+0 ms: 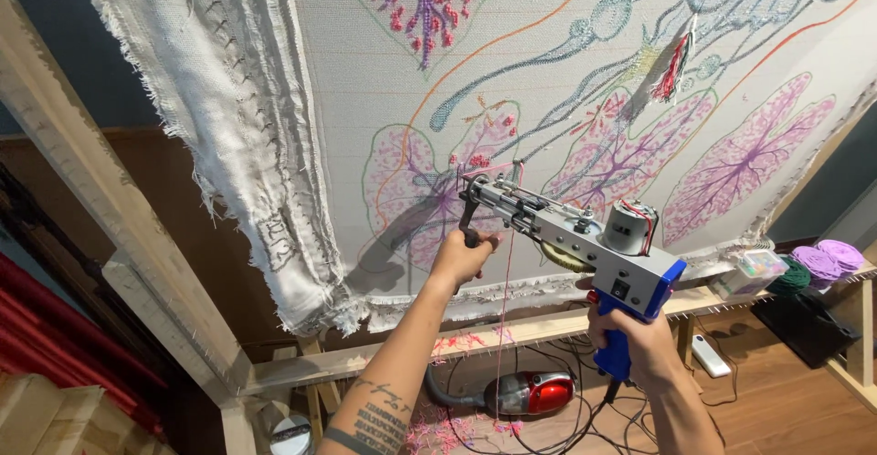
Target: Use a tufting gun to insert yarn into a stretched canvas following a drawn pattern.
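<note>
Tool: we see a tufting gun [571, 231], grey metal body with a blue grip, held up against the stretched cloth [548, 71].
Axis: its long axis runs from lower right to upper left, and the needle end points up-left into the cloth, at a pink-outlined leaf shape.
Left hand: our left hand [464, 256] is wrapped closed around the black front handle, below the needle end.
Right hand: our right hand [632, 341] is closed tight on the blue grip at the rear; whether a finger is on a trigger we cannot tell.
Yarn: a thin pink yarn [501, 327] hangs down from the gun between the two arms.
Frame: the cloth is tacked to a wooden frame [475, 338].
Floor: a red vacuum cleaner [534, 393] lies below among cables.
Hidden: the needle tip is too small to make out against the cloth, and the gun's underside is covered by our right hand.
</note>
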